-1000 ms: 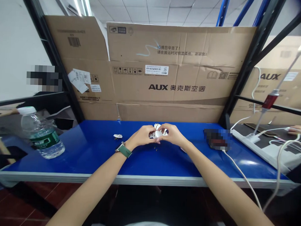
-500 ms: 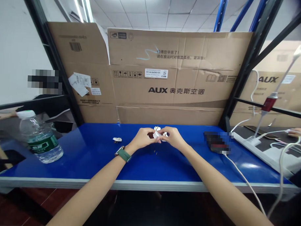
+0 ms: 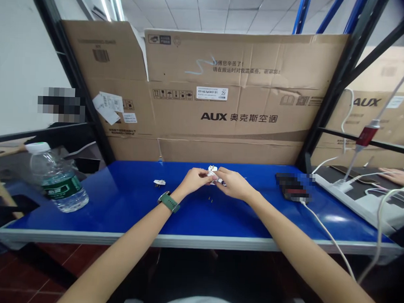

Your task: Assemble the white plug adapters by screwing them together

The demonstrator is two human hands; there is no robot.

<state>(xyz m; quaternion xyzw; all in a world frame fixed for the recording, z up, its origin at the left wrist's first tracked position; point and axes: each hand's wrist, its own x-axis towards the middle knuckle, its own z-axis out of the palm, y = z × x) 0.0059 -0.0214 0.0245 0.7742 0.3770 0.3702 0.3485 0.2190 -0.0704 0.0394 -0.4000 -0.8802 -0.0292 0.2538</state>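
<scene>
My left hand [image 3: 194, 181] and my right hand [image 3: 233, 183] meet over the middle of the table, fingers closed on a small white plug piece [image 3: 213, 176]. The fingers cover much of it. Just behind them lies another white plug part [image 3: 212, 168] with metal pins facing up. Something white shows under my right fingers, too hidden to name. A third white plug part [image 3: 159, 182] lies to the left, its pins pointing toward me. Two tiny brass-coloured screws [image 3: 210, 199] are on the table close in front of my hands.
A blue tabletop [image 3: 127, 202] ends in front at a grey edge. Cardboard [image 3: 235, 139] walls off the back. At the left stands a water bottle [image 3: 63, 182]; at the right are a cabled phone [image 3: 291, 188] and a white power strip [image 3: 352, 205]. Other people sit beyond both sides.
My right fingers have curled further over the white piece, and both hands have drawn closer together around it. The view has shifted slightly.
</scene>
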